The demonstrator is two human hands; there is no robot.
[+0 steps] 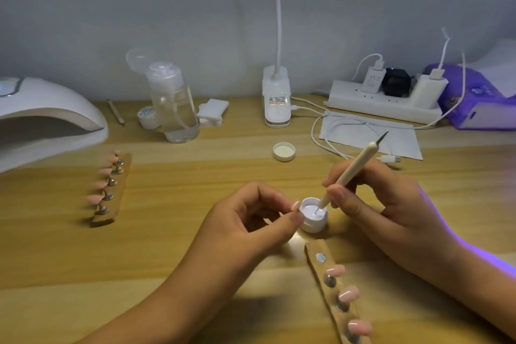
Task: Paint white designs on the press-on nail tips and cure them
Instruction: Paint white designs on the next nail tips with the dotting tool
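Note:
A small white jar of white gel [313, 216] stands open on the wooden table. My left hand [248, 227] pinches a pink nail tip [295, 206] between thumb and forefinger, right beside the jar's left rim. My right hand [377, 198] grips a white nail-art pen [350, 173], whose lower tip dips into the gel. A wooden holder strip [332, 292] with pink nail tips on metal studs lies in front of the jar. A second holder strip [110, 190] with several pink tips lies at the left. The white curing lamp [42, 117] sits at the far left.
The jar's lid [284, 151] lies behind the hands. At the back stand a clear pump bottle [174, 103], a small pot [147, 117], white pads [212, 112], a lamp base [276, 98], a power strip [385, 100] with cables, a paper sheet [371, 134] and a purple pack [474, 98].

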